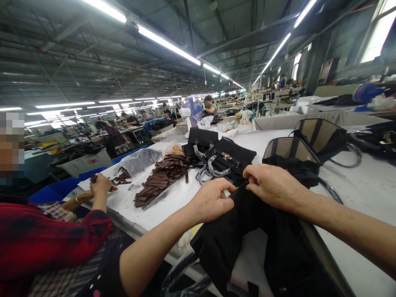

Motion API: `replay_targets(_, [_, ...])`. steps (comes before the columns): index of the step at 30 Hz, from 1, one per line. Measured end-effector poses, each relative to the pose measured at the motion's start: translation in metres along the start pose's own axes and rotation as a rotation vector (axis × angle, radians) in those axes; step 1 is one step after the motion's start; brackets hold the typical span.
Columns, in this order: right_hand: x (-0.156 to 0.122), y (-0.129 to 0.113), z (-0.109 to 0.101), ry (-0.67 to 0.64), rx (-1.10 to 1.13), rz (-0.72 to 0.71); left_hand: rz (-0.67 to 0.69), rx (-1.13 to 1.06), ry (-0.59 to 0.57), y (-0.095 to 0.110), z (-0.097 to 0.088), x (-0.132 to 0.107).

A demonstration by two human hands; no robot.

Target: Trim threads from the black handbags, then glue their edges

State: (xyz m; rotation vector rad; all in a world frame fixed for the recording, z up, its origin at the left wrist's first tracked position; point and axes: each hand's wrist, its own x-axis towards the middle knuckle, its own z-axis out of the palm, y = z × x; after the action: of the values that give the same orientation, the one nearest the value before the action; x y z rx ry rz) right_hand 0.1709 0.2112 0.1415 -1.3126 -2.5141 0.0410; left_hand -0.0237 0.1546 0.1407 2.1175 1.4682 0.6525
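A black handbag (278, 247) lies turned toward me at the near table edge, its plastic-wrapped handle hanging at the lower left. My left hand (213, 200) pinches the bag's upper edge between thumb and fingers. Close to its right, my right hand (269, 183) grips the same edge with curled fingers. Just beyond my hands sits a finished-looking black handbag (233, 154) with a gold clasp and wrapped handles. To the right stand open black bags with beige panels, one (291, 150) nearer and another (321, 134) behind it.
A heap of dark brown strips (163, 177) lies on the white table (182, 194), beside a clear plastic bag (139, 161). At the left, a co-worker in a red plaid sleeve (62, 235) handles small pieces. A blue-and-white fan (194, 111) stands at the back.
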Motion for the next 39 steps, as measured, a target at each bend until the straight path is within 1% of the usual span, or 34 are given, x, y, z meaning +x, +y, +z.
replay_targets(4, [0.0, -0.003, 0.001, 0.027, -0.061, -0.018, -0.053, -0.062, -0.007, -0.001, 0.006, 0.011])
replay_targets(7, [0.001, -0.003, 0.005, 0.039, -0.087, -0.029, -0.104, -0.085, 0.054, -0.003, 0.014, 0.023])
replay_targets(9, [0.002, -0.002, 0.007, 0.058, -0.083, -0.048, -0.117, -0.089, 0.073, -0.004, 0.019, 0.031])
replay_targets(11, [0.004, 0.002, 0.006, 0.094, -0.027, -0.096, -0.1, -0.05, 0.091, -0.005, 0.022, 0.036])
replay_targets(13, [0.003, 0.008, 0.002, 0.157, 0.082, -0.109, -0.095, 0.038, 0.147, -0.004, 0.022, 0.038])
replay_targets(15, [-0.003, 0.016, -0.007, 0.234, 0.21, -0.046, -0.127, 0.129, 0.212, -0.001, 0.017, 0.034])
replay_targets(17, [-0.014, 0.023, -0.017, 0.282, 0.315, 0.051, -0.174, 0.18, 0.244, 0.001, 0.007, 0.025])
replay_targets(20, [-0.041, 0.028, -0.025, 0.265, 0.444, 0.159, -0.269, 0.196, 0.3, -0.002, -0.012, 0.004])
replay_targets(22, [-0.061, 0.029, -0.024, 0.224, 0.517, 0.223, -0.349, 0.259, 0.337, -0.009, -0.022, -0.01])
replay_targets(23, [-0.07, 0.03, -0.021, 0.199, 0.547, 0.252, -0.381, 0.316, 0.335, -0.013, -0.025, -0.015])
replay_targets(25, [-0.083, 0.032, -0.011, 0.152, 0.599, 0.301, -0.42, 0.445, 0.29, -0.021, -0.027, -0.021])
replay_targets(27, [-0.091, 0.032, 0.0, 0.113, 0.646, 0.346, -0.429, 0.538, 0.242, -0.025, -0.027, -0.021])
replay_targets(28, [-0.093, 0.031, 0.005, 0.099, 0.668, 0.364, -0.403, 0.567, 0.241, -0.024, -0.026, -0.02])
replay_targets(29, [-0.094, 0.028, 0.008, 0.086, 0.689, 0.372, -0.343, 0.593, 0.25, -0.022, -0.025, -0.017])
replay_targets(30, [-0.095, 0.024, 0.01, 0.076, 0.712, 0.369, -0.255, 0.61, 0.26, -0.019, -0.024, -0.014])
replay_targets(32, [-0.097, 0.014, 0.01, 0.069, 0.771, 0.337, -0.026, 0.613, 0.248, -0.011, -0.023, -0.008])
replay_targets(33, [-0.097, 0.009, 0.01, 0.075, 0.814, 0.317, 0.079, 0.6, 0.218, -0.008, -0.021, -0.005])
replay_targets(34, [-0.097, 0.005, 0.009, 0.084, 0.858, 0.312, 0.156, 0.579, 0.19, -0.007, -0.02, -0.001])
replay_targets(35, [-0.097, 0.002, 0.009, 0.096, 0.898, 0.304, 0.219, 0.559, 0.184, -0.009, -0.019, 0.004])
replay_targets(37, [-0.094, 0.0, 0.011, 0.109, 0.945, 0.33, 0.331, 0.536, 0.21, -0.019, -0.014, 0.016])
replay_targets(38, [-0.092, 0.001, 0.013, 0.114, 0.965, 0.343, 0.392, 0.522, 0.244, -0.027, -0.012, 0.023])
replay_targets(39, [-0.09, 0.002, 0.016, 0.131, 0.959, 0.358, 0.417, 0.501, 0.315, -0.035, -0.01, 0.03])
